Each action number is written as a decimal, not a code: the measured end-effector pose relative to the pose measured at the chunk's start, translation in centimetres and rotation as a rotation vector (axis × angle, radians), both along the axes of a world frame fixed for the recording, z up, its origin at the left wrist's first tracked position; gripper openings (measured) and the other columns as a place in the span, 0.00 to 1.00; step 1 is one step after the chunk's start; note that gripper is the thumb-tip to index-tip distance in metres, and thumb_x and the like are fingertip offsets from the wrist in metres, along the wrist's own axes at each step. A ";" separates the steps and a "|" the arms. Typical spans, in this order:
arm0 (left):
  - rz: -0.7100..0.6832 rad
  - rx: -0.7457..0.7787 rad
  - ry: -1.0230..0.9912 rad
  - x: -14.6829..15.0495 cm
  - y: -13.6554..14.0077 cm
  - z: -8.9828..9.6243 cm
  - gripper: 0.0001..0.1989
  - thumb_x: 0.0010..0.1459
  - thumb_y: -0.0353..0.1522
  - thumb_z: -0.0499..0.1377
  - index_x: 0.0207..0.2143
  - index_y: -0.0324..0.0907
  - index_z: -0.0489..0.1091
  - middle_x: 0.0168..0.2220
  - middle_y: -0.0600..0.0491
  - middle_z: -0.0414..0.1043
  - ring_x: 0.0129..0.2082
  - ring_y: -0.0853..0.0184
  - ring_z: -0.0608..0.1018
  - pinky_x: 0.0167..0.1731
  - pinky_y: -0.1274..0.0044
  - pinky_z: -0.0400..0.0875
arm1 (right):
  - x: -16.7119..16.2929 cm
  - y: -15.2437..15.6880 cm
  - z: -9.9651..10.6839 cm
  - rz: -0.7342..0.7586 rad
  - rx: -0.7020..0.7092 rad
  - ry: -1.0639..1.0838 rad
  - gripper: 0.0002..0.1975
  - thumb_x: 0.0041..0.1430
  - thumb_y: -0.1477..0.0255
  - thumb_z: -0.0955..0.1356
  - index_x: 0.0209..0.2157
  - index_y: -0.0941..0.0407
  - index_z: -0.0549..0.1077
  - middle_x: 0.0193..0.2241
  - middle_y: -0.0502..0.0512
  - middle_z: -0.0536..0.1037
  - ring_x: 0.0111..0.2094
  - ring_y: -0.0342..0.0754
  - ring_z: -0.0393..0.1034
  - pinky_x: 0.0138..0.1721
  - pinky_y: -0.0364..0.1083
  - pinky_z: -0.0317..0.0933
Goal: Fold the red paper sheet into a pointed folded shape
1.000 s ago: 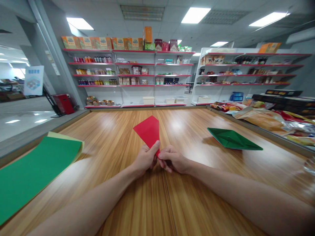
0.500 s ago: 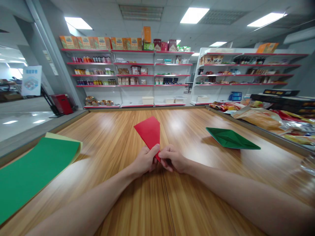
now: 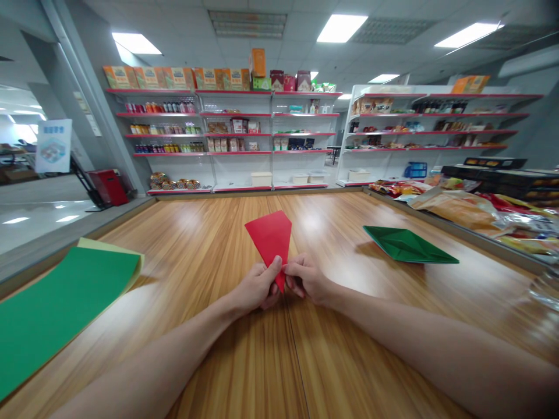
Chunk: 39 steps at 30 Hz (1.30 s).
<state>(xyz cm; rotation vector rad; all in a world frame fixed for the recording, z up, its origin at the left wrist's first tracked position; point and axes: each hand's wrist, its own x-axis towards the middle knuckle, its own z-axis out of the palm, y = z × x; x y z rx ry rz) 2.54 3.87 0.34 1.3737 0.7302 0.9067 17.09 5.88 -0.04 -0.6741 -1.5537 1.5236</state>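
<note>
A folded sheet of red paper (image 3: 271, 235), kite-shaped with its narrow point downward, is held above the middle of the table. My left hand (image 3: 263, 285) is closed on its lower left part, thumb across the front face. At the lower right edge, my right hand (image 3: 308, 278) pinches the paper between thumb and curled fingers. The fingers behind the paper are partly hidden. To the right lies a folded green paper piece (image 3: 408, 244), pointed at both ends. Large green sheets (image 3: 65, 302) with a pale yellow one underneath lie on the left.
The wooden table (image 3: 192, 233) has a raised rim around it. Snack packets (image 3: 458, 209) and dark boxes (image 3: 498, 180) sit beyond the right rim. A clear plastic object (image 3: 544, 291) is at the right edge. Stocked shelves (image 3: 236, 135) stand behind the table.
The red paper has turned slightly clockwise and shifted a little right, its top corner now further right. Both hands keep their grip close together. The view has shifted slightly.
</note>
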 end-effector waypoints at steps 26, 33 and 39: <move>0.167 -0.005 -0.009 -0.1 0.3 -0.2 0.26 0.55 0.51 0.52 0.15 0.41 0.59 0.07 0.60 0.53 0.07 0.76 0.56 0.08 0.82 0.49 | 0.2 0.0 -0.2 -0.039 0.037 0.009 0.18 0.50 0.67 0.63 0.10 0.57 0.61 0.04 0.45 0.58 0.07 0.37 0.47 0.12 0.40 0.37; 0.116 -0.059 -0.025 -0.2 0.0 -0.1 0.24 0.55 0.50 0.53 0.20 0.39 0.64 0.08 0.61 0.54 0.06 0.76 0.54 0.07 0.82 0.49 | 0.5 0.6 -0.2 -0.064 0.000 0.023 0.17 0.50 0.65 0.62 0.12 0.56 0.61 0.04 0.43 0.56 0.07 0.37 0.45 0.11 0.40 0.37; 0.102 -0.082 -0.078 -0.1 0.1 0.0 0.24 0.54 0.49 0.54 0.18 0.39 0.63 0.07 0.61 0.53 0.06 0.77 0.53 0.07 0.82 0.47 | 0.6 0.6 -0.1 -0.112 0.016 0.009 0.17 0.49 0.66 0.65 0.12 0.57 0.63 0.04 0.45 0.59 0.07 0.37 0.48 0.11 0.40 0.36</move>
